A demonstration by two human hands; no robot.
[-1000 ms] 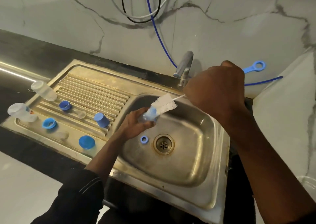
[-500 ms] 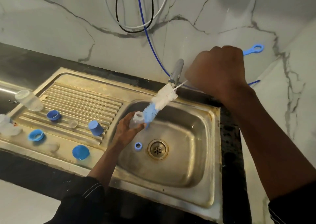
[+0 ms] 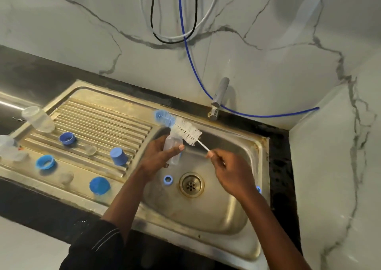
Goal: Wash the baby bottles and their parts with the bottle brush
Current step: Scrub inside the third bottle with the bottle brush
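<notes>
- The left hand [image 3: 159,156] grips a clear bottle [image 3: 174,151] over the basin of the sink [image 3: 206,218], with the thumb across its front and the fingers curled behind. I judge it is held there so that drips fall into the basin and not onto the dark worktop [image 3: 31,70].
- The right hand [image 3: 231,171] pinches the thin white stem of the bottle brush [image 3: 183,128] between thumb and fingertips, well back from the bristles. So light a hold suits steering and twirling more than hard scrubbing.
- The hands are apart, the right at about 3 o'clock of the left.
- From the right hand the brush runs toward 10 o'clock. Its white bristles cross the bottle's upper end and its blue tip lies beyond, outside the bottle. I cannot tell whether the bristles touch the bottle.
- With the brush outside, I judge that its tip must next be lined up with the bottle's mouth.
- A blue ring [image 3: 168,179] lies on the basin floor at 9 o'clock of the drain [image 3: 191,184], probably awaiting its turn.
- At 9 o'clock of the basin, the draining board [image 3: 99,113] carries a second bottle [image 3: 38,119], blue collars [image 3: 67,138], blue caps [image 3: 118,156] and clear teats [image 3: 90,149]. They are spread singly, likely so each is easy to pick up and can drain along the grooves.
- The tap [image 3: 219,96] stands at about 12 o'clock of the basin, and no stream shows.
</notes>
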